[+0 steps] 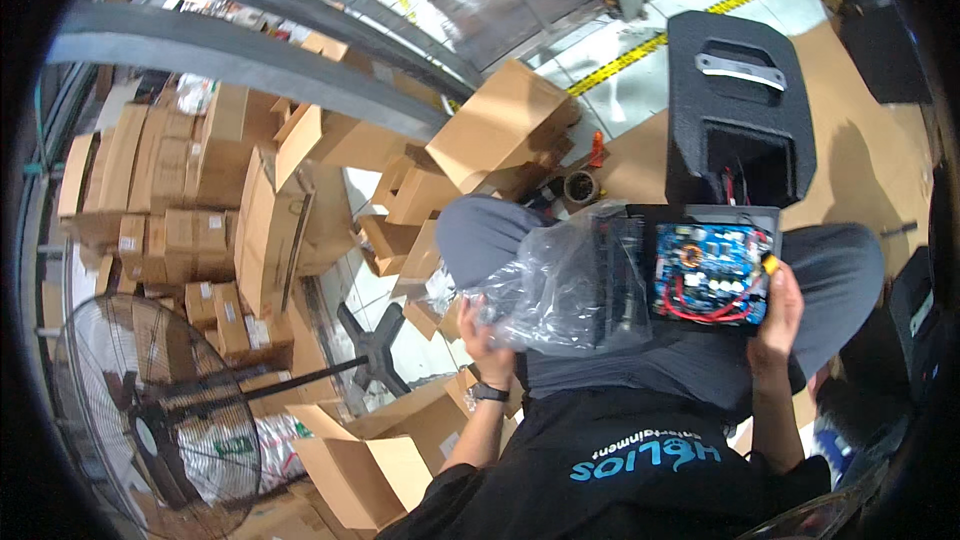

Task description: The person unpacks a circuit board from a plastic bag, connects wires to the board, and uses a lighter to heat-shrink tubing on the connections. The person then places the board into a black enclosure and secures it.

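Note:
On my lap lies a black amplifier module [770,218] whose blue circuit board [705,265] faces up, with red wires looping along its lower edge. My right hand [782,312] grips the module by its right side. A clear plastic bag [560,290] covers the module's left part and spreads over my left thigh. My left hand [482,342], with a watch on the wrist, is closed on the bag's left edge; its fingertips are partly hidden by the plastic. Just beyond the module is a black speaker cabinet [685,90] with a grey handle [740,72]; wires show in its rectangular opening.
Cardboard boxes [500,125] are heaped in front and to the left, near a metal rack beam [250,60]. A tape roll [581,187] and an orange-handled tool [597,149] lie beyond my knees. A black pedestal fan [150,430] lies at left. Cardboard sheet [840,90] covers floor at right.

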Motion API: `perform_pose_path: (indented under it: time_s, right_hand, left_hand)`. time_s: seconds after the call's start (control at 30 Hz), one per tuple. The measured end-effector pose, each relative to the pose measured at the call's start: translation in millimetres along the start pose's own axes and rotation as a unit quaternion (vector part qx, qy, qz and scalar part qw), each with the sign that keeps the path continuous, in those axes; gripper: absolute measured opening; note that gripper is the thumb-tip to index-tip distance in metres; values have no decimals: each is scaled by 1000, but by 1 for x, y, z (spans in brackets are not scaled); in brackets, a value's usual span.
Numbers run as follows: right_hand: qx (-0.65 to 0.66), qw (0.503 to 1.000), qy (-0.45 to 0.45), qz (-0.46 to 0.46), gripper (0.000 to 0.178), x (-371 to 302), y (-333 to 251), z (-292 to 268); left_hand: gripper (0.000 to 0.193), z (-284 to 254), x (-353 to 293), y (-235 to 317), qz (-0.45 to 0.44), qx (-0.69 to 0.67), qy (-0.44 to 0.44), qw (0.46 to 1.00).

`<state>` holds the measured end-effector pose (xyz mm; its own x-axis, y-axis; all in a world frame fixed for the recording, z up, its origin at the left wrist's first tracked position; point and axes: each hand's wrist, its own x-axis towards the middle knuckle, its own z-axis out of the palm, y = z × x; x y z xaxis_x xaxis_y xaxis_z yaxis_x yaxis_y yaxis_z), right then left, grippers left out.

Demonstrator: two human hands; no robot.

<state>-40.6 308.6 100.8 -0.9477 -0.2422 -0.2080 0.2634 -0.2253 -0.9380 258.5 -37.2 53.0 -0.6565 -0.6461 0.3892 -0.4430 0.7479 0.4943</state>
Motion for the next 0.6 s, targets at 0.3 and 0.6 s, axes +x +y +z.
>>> perform_pose_path:
  time_s: [0.3,0.6]
  right_hand:
    - [47,998,52,3,41,31,-26,-47]
    - [65,997,49,-1,41,17,-34,-29]
  left_hand:
    - [45,-60,193,-153,-171,42,324,930]
    - [81,131,263,-198,-368,-278,-79,884]
